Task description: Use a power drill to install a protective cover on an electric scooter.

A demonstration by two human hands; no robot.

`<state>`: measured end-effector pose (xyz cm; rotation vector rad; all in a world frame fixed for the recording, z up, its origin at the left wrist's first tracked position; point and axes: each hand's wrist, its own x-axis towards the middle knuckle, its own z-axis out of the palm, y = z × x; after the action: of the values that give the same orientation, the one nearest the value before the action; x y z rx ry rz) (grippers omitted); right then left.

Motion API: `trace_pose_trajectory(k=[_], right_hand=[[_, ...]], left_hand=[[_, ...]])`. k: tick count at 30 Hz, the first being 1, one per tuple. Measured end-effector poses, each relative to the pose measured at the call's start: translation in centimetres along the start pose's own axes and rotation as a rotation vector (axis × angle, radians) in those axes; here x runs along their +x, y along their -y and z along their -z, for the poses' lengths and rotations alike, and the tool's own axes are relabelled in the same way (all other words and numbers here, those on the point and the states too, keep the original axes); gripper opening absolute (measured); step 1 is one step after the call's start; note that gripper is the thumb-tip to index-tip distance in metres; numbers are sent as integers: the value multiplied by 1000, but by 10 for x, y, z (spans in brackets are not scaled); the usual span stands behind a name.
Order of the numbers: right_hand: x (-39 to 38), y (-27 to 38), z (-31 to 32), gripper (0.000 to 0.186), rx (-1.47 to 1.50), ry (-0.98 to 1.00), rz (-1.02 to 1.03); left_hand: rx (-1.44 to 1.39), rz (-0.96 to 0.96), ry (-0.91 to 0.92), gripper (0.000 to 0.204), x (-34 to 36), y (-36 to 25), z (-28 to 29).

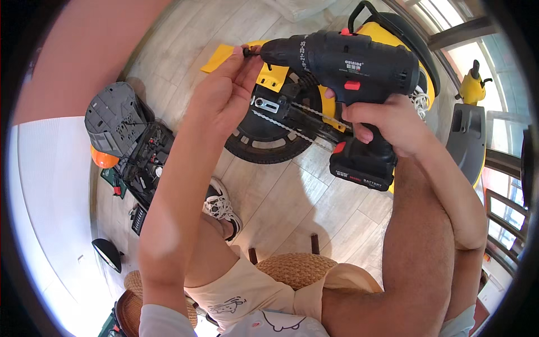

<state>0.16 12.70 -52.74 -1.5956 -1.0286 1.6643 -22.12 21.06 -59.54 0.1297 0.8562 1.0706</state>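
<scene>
My right hand (387,121) is wrapped round the handle of a black cordless drill (359,64) with red buttons and a battery at its base. The drill lies level, its chuck pointing left. At the chuck's tip, my left hand (227,84) pinches a small black piece (247,52); whether it is a screw or a bit I cannot tell. Behind and below both hands is a yellow and black electric scooter-like vehicle (272,78), with a black wheel (264,149) and a chain (289,124). Its yellow bodywork is partly hidden by the drill.
At left, an open dark tool case (143,163) lies by a grey plastic part (115,118) and an orange rounded thing (104,157). A woven stool (295,268) is under me. A yellow and grey machine (469,135) stands at right, near windows.
</scene>
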Motion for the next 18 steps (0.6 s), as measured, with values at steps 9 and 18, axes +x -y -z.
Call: trace_pose_trajectory(k=[9, 18], right_hand=[[12, -4, -1, 23, -72, -29, -50], [13, -6, -4, 17, -153, -25, -20]], left_hand=[[-132, 59, -95, 18, 16, 4, 1], [-77, 75, -185, 16, 22, 7, 3]])
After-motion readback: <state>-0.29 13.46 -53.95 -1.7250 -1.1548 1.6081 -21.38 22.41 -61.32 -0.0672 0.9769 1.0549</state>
